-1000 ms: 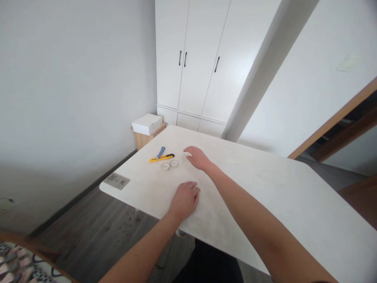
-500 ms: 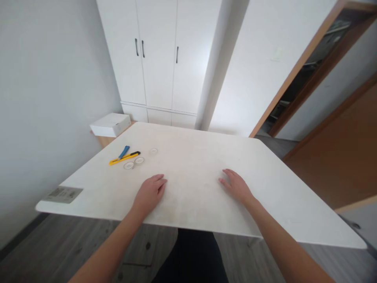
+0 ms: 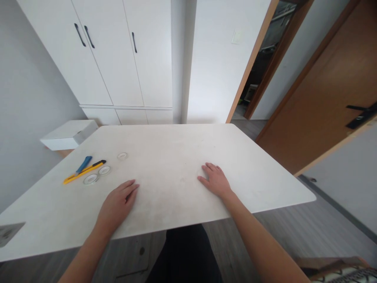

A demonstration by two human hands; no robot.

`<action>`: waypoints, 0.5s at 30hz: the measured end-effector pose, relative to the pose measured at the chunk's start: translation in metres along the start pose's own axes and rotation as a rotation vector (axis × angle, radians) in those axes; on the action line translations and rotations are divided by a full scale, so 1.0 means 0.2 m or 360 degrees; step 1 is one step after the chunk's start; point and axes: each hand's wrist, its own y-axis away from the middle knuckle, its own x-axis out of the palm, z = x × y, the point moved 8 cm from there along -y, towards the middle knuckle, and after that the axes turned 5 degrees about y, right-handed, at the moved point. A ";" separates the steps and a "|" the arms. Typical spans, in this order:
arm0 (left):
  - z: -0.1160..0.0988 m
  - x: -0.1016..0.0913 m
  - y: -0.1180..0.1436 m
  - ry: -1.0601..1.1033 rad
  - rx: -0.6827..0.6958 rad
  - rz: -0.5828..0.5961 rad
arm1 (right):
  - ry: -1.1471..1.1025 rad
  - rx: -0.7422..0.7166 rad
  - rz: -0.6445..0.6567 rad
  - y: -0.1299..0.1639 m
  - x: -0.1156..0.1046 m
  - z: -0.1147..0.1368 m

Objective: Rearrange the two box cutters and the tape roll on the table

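Note:
My left hand [image 3: 118, 204] rests on the white table [image 3: 165, 157] with its fingers stretched forward and nothing in it. To the right, my right hand [image 3: 215, 180] lies flat on the tabletop, fingers spread and holding nothing. Beyond the left hand, a yellow utility knife [image 3: 85, 171] touches a smaller blue knife [image 3: 84, 164]. Close beside them lie two clear tape rolls [image 3: 90, 179], almost touching each other. A third tape roll [image 3: 122, 156] sits a little farther back. Neither hand touches these things.
A white box [image 3: 69, 133] stands past the table's far left corner. At the near left edge is a grey label [image 3: 11, 232]. White cabinets [image 3: 118, 70] rise behind the table; a brown door [image 3: 321, 86] stands at the right.
My view has turned to the right, so the table and its things appear farther left. Both hands stay on the tabletop, and the knives and tape rolls lie as before.

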 end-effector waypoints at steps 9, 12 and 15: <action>-0.03 -0.02 0.00 -0.0009 0.0011 -0.0001 | -0.0003 -0.0004 -0.0009 0.00 -0.01 0.01; -0.03 -0.01 0.00 -0.0017 0.0020 0.0002 | 0.0001 -0.0006 -0.0009 0.00 0.00 0.00; -0.03 -0.01 -0.01 -0.0021 0.0026 0.0000 | 0.0010 -0.0026 -0.0035 0.00 0.01 0.00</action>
